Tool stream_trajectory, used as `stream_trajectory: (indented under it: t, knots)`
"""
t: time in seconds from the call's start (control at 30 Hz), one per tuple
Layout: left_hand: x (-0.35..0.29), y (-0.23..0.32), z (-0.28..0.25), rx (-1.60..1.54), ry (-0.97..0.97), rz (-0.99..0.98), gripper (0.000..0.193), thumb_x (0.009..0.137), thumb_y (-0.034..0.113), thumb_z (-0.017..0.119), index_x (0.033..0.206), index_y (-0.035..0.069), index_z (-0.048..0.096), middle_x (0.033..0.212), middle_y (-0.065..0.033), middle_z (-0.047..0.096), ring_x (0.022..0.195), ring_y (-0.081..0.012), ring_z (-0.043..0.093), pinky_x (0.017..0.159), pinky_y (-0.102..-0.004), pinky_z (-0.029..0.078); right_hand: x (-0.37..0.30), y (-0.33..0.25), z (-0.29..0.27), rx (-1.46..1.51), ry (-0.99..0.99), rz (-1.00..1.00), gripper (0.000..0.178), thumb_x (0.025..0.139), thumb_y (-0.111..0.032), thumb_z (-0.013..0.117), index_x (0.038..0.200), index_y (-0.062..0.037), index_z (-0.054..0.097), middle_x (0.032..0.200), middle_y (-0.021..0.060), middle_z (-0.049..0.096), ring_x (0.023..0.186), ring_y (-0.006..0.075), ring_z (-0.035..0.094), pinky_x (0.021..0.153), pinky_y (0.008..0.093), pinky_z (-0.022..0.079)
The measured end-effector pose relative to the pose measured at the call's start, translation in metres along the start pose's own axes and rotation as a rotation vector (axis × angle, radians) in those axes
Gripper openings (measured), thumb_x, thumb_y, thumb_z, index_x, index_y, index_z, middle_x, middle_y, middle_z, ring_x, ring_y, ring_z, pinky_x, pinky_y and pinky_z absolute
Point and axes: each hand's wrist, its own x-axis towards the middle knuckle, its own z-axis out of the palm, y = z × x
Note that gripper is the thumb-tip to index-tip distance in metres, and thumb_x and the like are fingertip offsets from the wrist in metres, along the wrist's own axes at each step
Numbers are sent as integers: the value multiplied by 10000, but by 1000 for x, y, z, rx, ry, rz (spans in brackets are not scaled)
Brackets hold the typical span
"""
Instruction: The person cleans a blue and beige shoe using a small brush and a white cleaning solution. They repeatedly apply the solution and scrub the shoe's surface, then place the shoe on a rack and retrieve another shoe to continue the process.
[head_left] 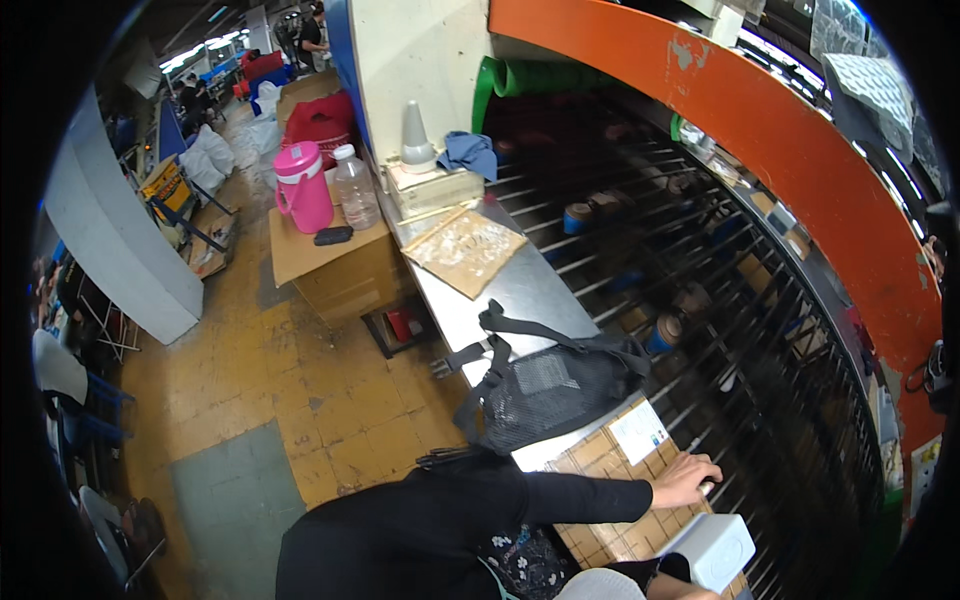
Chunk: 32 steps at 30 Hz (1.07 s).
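My left hand [687, 480], at the end of a black sleeve, rests at the edge of a tan board with dark grid lines [590, 460]. Its fingers curl closed round a small pale piece, mostly hidden. Low in the view only a part of my right hand [672, 588] shows, beside a white box-shaped container [722, 552]; its fingers are out of sight. On the board lies a white printed card [638, 432]. Just beyond, a black mesh bag with straps and a buckle [545, 385] lies across the metal bench [520, 285].
Right of the bench run dark rails [640, 275] with blue and tan round pieces among them, under an orange curved beam [720, 75]. A powdery board [466, 248] and grey cone [415, 135] sit farther off. A pink jug [303, 190] and clear bottle [355, 190] stand on a carton.
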Motion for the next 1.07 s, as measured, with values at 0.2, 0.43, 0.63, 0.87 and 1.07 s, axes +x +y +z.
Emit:
stream_trajectory:
  t: [0.2, 0.43, 0.63, 0.87, 1.07]
  knots:
    - [-18, 105, -157, -271, 96, 280, 209, 877, 181, 645, 1012, 23, 649, 937, -84, 686, 883, -162, 657, 753, -300, 514, -16, -9, -1, -282, -275, 85, 206, 910, -104, 439, 1070, -58, 560, 634, 154, 569, 656, 270, 603, 537, 372, 469]
    - [-126, 86, -389, -101, 992, 417, 193, 865, 82, 664, 1054, 47, 680, 955, -52, 671, 900, -116, 624, 814, -263, 491, 0, 16, -8, 442, -556, 183, 399, 893, -444, 541, 1117, -120, 604, 830, 129, 631, 749, 257, 629, 630, 433, 513]
    - [-254, -105, -563, 230, 1560, -225, 436, 889, 237, 625, 1222, -41, 583, 1175, -168, 622, 1086, -232, 586, 942, -332, 443, 20, 92, -30, 1002, -276, 6, 126, 903, -228, 605, 1014, -224, 664, 786, 36, 637, 606, 176, 596, 563, 322, 371]
    - [-297, -238, -716, 248, 1635, -969, 1264, 705, 895, 368, 1478, -73, 115, 1495, -387, 94, 1412, -505, 71, 1145, -512, 115, -27, 177, -28, 765, -26, 320, 356, 865, -298, 661, 1185, -183, 555, 770, 80, 662, 573, 171, 631, 673, 346, 307]
    - [-276, -251, -783, 1522, 1781, -1541, 625, 881, 367, 400, 1326, -72, 405, 1297, -295, 464, 1120, -487, 475, 937, -701, 310, -37, 145, -17, 446, -87, 265, 613, 807, -308, 720, 1360, -197, 480, 712, 124, 646, 533, 221, 615, 676, 372, 339]
